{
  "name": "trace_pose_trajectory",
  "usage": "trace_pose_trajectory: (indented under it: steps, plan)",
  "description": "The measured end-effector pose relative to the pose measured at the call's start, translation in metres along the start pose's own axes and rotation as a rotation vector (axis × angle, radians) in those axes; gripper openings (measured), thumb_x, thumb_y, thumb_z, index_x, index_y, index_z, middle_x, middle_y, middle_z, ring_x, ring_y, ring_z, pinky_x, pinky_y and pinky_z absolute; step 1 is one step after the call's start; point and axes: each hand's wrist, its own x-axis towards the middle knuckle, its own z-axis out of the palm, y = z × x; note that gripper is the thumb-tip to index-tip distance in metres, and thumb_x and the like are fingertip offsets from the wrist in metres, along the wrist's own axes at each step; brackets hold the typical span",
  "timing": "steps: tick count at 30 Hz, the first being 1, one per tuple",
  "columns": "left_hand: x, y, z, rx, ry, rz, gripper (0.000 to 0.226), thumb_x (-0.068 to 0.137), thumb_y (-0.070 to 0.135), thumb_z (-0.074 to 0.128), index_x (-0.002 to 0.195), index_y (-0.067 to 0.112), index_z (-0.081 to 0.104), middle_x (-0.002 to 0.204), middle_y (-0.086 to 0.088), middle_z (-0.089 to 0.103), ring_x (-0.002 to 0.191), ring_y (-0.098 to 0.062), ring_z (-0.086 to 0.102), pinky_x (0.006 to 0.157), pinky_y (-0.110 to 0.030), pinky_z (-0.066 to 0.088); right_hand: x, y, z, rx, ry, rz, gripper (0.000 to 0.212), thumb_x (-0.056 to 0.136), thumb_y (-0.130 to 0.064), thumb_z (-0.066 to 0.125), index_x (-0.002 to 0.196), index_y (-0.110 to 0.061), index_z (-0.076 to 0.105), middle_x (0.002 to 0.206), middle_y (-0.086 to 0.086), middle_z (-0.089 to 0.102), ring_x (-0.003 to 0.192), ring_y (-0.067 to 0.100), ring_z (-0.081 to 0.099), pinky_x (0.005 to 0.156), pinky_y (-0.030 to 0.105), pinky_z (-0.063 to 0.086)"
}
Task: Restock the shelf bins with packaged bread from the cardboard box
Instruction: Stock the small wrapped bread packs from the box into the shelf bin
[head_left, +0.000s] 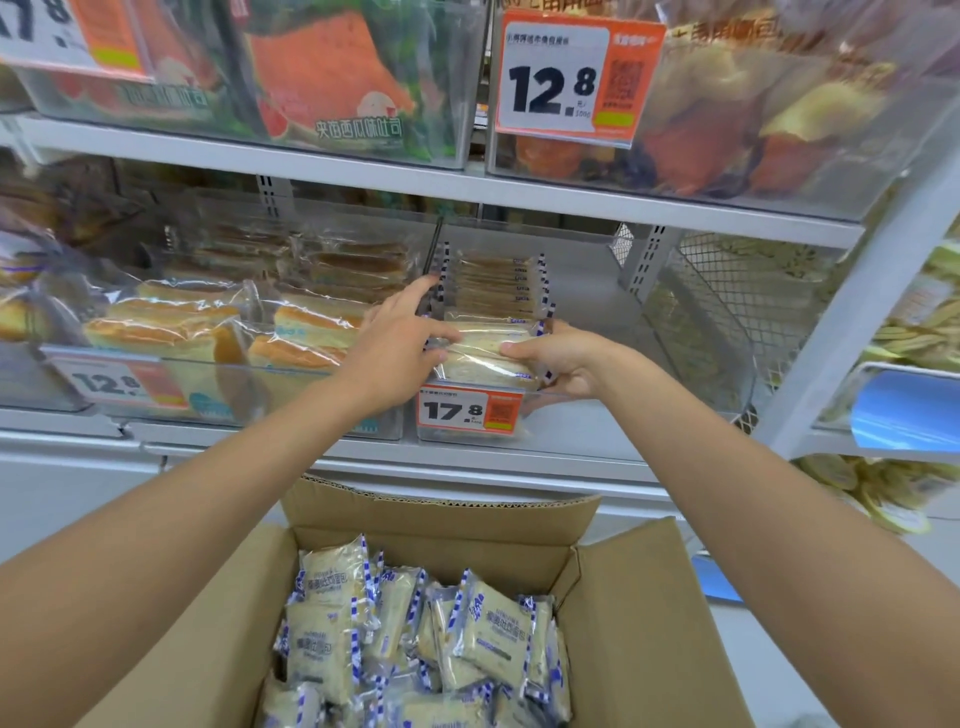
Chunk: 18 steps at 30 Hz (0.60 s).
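Note:
An open cardboard box (644, 613) sits below me, holding several blue-and-white bread packets (488, 629). On the middle shelf a clear bin (597, 415) with a 17.8 price tag (470, 410) holds a row of the same packets standing on edge. Both hands hold a bread packet (478, 353) at the bin's front. My left hand (400, 343) grips its left end, index finger stretched toward the bin's left wall. My right hand (561, 358) grips its right end, thumb on top and fingers underneath.
A neighbouring clear bin (218, 379) on the left holds orange-crusted cake slices. Upper shelf bins (363, 93) carry other packaged breads and a 12.8 tag (558, 78). A wire mesh divider (727, 301) stands to the right; the white shelf edge (467, 462) runs above the box.

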Motion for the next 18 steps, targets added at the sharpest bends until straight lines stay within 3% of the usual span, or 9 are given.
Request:
trace_pose_trajectory:
  steps: [4,7,8,10,13,15,18]
  plan:
    - [-0.004,0.006,-0.012,0.033,-0.042,-0.024,0.032,0.092,0.034,0.063,0.124,0.036,0.064,0.162,0.0,0.016,0.148,-0.026,0.015,0.119,-0.052,0.015,-0.022,-0.004,-0.006,-0.187,-0.002,0.022,0.069,0.082,-0.035,0.076,0.137,-0.012,0.04,0.14,0.013,0.046,0.114,0.04,0.057,0.072,0.054,0.059]
    - [-0.017,0.019,-0.023,0.055,0.099,0.004,0.03,0.089,0.036,0.066,0.118,0.033,0.066,0.149,0.0,0.041,0.139,-0.023,0.03,0.113,-0.045,0.023,-0.043,-0.002,-0.007,-0.588,0.282,-0.157,0.079,0.089,-0.049,0.062,0.146,-0.008,0.025,0.144,0.013,0.037,0.125,0.035,0.047,0.092,0.047,0.052]
    - [-0.024,0.025,-0.026,0.044,0.148,0.027,0.025,0.088,0.034,0.067,0.113,0.029,0.068,0.136,0.001,0.051,0.128,-0.02,0.041,0.107,-0.042,0.03,-0.051,0.001,-0.005,-0.645,0.376,-0.282,0.069,0.09,-0.044,0.062,0.142,-0.009,0.032,0.141,0.015,0.041,0.123,0.033,0.049,0.095,0.044,0.049]
    - [-0.041,0.035,-0.024,-0.047,0.158,0.045,0.013,0.089,0.029,0.066,0.1,0.025,0.068,0.103,0.007,0.059,0.098,-0.014,0.051,0.088,-0.035,0.042,-0.07,0.013,0.003,-0.603,0.466,-0.507,0.037,0.088,-0.027,0.061,0.122,-0.013,0.051,0.118,0.009,0.055,0.103,0.025,0.057,0.085,0.036,0.048]
    - [-0.074,0.038,-0.004,-0.251,-0.001,-0.053,0.003,0.088,0.021,0.066,0.09,0.018,0.067,0.084,0.008,0.061,0.08,-0.014,0.058,0.072,-0.029,0.046,-0.096,0.048,0.025,-0.528,0.431,-0.655,0.012,0.083,-0.01,0.056,0.091,-0.018,0.06,0.08,-0.003,0.057,0.073,0.013,0.053,0.069,0.027,0.04]
    - [-0.101,0.029,0.02,-0.315,-0.134,-0.145,0.005,0.087,0.019,0.068,0.09,0.015,0.069,0.086,0.002,0.067,0.082,-0.017,0.062,0.071,-0.028,0.047,-0.103,0.084,0.04,-0.574,0.361,-0.649,0.014,0.084,-0.007,0.056,0.086,-0.02,0.061,0.079,-0.004,0.058,0.072,0.011,0.052,0.067,0.025,0.038]
    - [-0.145,0.003,0.055,-0.365,-0.301,-0.293,0.002,0.086,0.017,0.069,0.088,0.017,0.069,0.087,0.0,0.069,0.084,-0.017,0.064,0.075,-0.027,0.048,-0.091,0.151,0.056,-0.64,0.12,-0.443,0.013,0.09,-0.01,0.057,0.094,-0.02,0.064,0.09,-0.003,0.064,0.083,0.012,0.058,0.07,0.022,0.041]
